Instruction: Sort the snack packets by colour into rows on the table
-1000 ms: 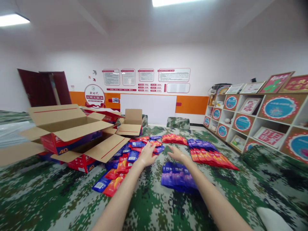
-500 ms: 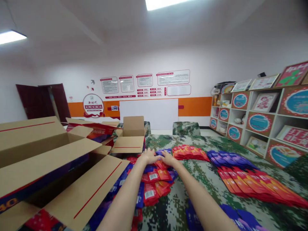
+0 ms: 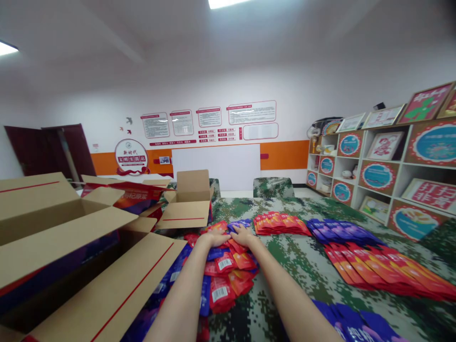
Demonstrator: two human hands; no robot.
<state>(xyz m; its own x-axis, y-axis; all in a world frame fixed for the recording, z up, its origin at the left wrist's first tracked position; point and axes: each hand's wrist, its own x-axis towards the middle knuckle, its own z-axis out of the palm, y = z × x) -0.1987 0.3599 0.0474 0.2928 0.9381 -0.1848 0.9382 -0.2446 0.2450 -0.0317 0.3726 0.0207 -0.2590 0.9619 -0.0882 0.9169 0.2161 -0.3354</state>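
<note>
Both my hands rest on a heap of red and blue pouches in the middle of the table. My left hand [image 3: 216,238] lies over red pouches, its fingers stretched to the right. Beside it, my right hand [image 3: 242,235] has its fingers apart and touches pouches at the heap's far right edge. Just beyond the fingertips is a blue pouch [image 3: 238,224], with a red pouch [image 3: 218,226] to its left. Nearer to me, red pouches with white barcode labels [image 3: 220,290] overlap blue ones. What lies beneath my palms is hidden.
Open cardboard boxes [image 3: 117,280] crowd the left side, and a smaller open box [image 3: 187,209] stands behind the heap. Fanned rows of red pouches [image 3: 381,266] and blue pouches [image 3: 338,232] lie right on the camouflage tablecloth [image 3: 285,256]. More blue pouches [image 3: 359,323] sit near front right.
My left hand has drawn slightly back from the box side and flattened over the pouches, uncovering a red pouch beyond it. My right hand stays beside it. The view has turned slightly to the right.
</note>
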